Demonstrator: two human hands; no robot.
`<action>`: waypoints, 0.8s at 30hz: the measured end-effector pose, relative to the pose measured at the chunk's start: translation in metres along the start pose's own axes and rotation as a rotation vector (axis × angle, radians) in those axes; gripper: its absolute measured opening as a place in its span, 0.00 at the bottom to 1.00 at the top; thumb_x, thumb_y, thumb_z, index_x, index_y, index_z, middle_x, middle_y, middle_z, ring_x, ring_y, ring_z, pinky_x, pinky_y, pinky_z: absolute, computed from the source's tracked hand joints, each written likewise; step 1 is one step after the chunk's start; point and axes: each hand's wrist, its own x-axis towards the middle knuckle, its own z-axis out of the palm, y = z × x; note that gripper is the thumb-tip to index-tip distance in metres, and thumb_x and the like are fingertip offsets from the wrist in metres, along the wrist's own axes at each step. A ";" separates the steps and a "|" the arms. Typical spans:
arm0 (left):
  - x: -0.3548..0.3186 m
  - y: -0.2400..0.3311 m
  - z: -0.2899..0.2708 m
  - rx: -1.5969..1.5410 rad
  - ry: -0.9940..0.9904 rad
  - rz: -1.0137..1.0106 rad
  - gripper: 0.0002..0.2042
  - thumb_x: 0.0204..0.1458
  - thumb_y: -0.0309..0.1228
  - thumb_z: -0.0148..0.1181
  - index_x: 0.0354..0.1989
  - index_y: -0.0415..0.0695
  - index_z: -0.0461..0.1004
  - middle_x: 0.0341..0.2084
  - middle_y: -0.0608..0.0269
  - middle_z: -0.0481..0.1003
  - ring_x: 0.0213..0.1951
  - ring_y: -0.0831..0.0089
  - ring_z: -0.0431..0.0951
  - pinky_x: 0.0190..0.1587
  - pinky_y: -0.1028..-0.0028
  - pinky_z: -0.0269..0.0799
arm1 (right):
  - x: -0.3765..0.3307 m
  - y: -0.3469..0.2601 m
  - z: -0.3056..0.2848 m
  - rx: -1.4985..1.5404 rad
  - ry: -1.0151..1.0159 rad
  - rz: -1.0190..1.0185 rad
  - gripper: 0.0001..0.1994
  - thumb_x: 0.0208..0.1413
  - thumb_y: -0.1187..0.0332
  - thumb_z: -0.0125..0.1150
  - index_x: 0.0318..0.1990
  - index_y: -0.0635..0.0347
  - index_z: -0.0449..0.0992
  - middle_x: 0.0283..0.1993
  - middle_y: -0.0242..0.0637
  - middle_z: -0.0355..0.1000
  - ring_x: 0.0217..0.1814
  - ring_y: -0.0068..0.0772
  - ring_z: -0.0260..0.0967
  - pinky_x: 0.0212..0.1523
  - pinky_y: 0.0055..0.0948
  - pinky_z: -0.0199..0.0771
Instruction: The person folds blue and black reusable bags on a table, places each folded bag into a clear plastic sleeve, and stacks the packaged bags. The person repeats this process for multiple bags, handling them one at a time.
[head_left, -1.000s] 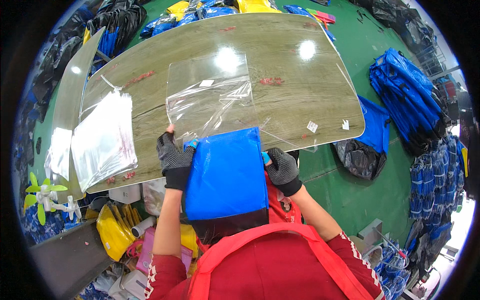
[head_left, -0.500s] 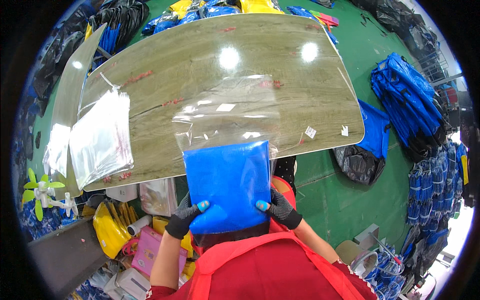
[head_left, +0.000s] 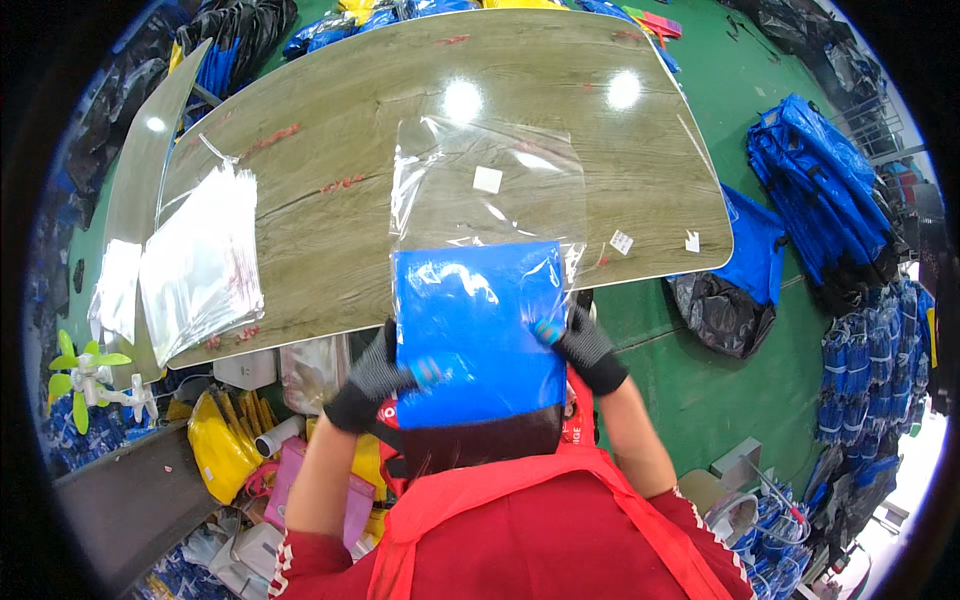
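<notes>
blue folded item [head_left: 478,335] half inside clear bag [head_left: 488,185]

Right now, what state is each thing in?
Blue folded item: partly inside the bag.
Clear plastic bag: mouth open, upper part flat on the table.
Left hand: gloved, gripping the item's left edge.
Right hand: gloved, gripping its right edge.
Stack of clear bags: flat, untouched.

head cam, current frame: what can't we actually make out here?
- Head view: lower edge of the folded blue fabric item is hidden by the person's own head.
- Left hand and right hand, both in dark gloves: fingertips partly behind the item and the clear plastic bag.
- Small white labels on the wood-grain table: too small to read.
- Blue bundles at right: bent by the fisheye rim.
</notes>
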 end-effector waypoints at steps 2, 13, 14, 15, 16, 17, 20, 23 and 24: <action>-0.029 0.000 0.012 0.221 0.031 0.146 0.50 0.37 0.39 0.74 0.66 0.40 0.46 0.58 0.50 0.62 0.58 0.62 0.64 0.58 0.63 0.63 | -0.026 0.002 0.022 0.199 0.010 0.240 0.39 0.44 0.50 0.70 0.60 0.62 0.61 0.51 0.45 0.70 0.53 0.37 0.68 0.54 0.37 0.69; 0.032 -0.112 0.054 0.244 0.659 0.237 0.28 0.56 0.42 0.57 0.59 0.37 0.59 0.49 0.51 0.70 0.48 0.64 0.72 0.49 0.66 0.68 | -0.067 0.046 0.038 -0.033 0.268 0.274 0.32 0.56 0.49 0.58 0.59 0.65 0.63 0.51 0.43 0.70 0.53 0.34 0.67 0.53 0.32 0.67; 0.037 -0.119 0.052 0.286 0.632 0.249 0.29 0.55 0.41 0.58 0.59 0.37 0.58 0.50 0.51 0.70 0.49 0.63 0.71 0.50 0.66 0.67 | -0.063 0.047 0.037 -0.116 0.247 0.274 0.31 0.57 0.49 0.57 0.58 0.65 0.63 0.50 0.43 0.71 0.52 0.33 0.68 0.51 0.32 0.68; 0.039 -0.121 0.048 0.324 0.586 0.184 0.29 0.55 0.41 0.59 0.59 0.37 0.58 0.50 0.52 0.70 0.50 0.63 0.71 0.52 0.66 0.67 | -0.059 0.046 0.031 0.023 0.183 0.197 0.31 0.57 0.49 0.57 0.58 0.65 0.63 0.52 0.44 0.70 0.51 0.33 0.68 0.50 0.32 0.68; 0.035 -0.117 0.039 0.371 0.518 0.214 0.29 0.54 0.41 0.59 0.60 0.38 0.58 0.51 0.52 0.70 0.51 0.62 0.71 0.53 0.67 0.66 | -0.058 0.045 0.029 0.060 0.182 0.214 0.31 0.57 0.49 0.57 0.58 0.66 0.63 0.52 0.45 0.70 0.52 0.34 0.68 0.52 0.32 0.68; 0.029 -0.111 0.029 0.263 0.368 0.148 0.30 0.53 0.41 0.60 0.60 0.38 0.58 0.52 0.52 0.69 0.51 0.62 0.71 0.54 0.67 0.66 | -0.056 0.044 0.023 0.084 0.123 0.247 0.31 0.57 0.49 0.57 0.59 0.66 0.63 0.53 0.47 0.70 0.53 0.35 0.67 0.53 0.33 0.67; 0.010 -0.073 -0.011 -0.043 -0.092 0.274 0.31 0.54 0.40 0.59 0.62 0.40 0.56 0.55 0.53 0.67 0.55 0.63 0.69 0.57 0.68 0.63 | -0.058 0.043 0.016 0.027 0.119 0.202 0.32 0.57 0.50 0.56 0.60 0.67 0.61 0.54 0.48 0.69 0.55 0.36 0.67 0.56 0.33 0.66; 0.020 -0.043 -0.028 -0.314 0.221 0.130 0.32 0.52 0.39 0.62 0.63 0.42 0.56 0.54 0.55 0.67 0.55 0.65 0.68 0.58 0.67 0.65 | -0.065 0.041 0.015 0.002 0.045 0.072 0.33 0.57 0.49 0.56 0.61 0.67 0.60 0.55 0.48 0.68 0.57 0.36 0.65 0.58 0.34 0.63; 0.025 -0.042 -0.022 -0.262 0.175 0.184 0.33 0.50 0.41 0.64 0.62 0.42 0.56 0.53 0.54 0.68 0.53 0.64 0.69 0.55 0.67 0.67 | -0.069 0.041 0.014 0.015 -0.006 0.136 0.34 0.57 0.48 0.56 0.61 0.67 0.60 0.55 0.48 0.68 0.58 0.37 0.65 0.59 0.34 0.63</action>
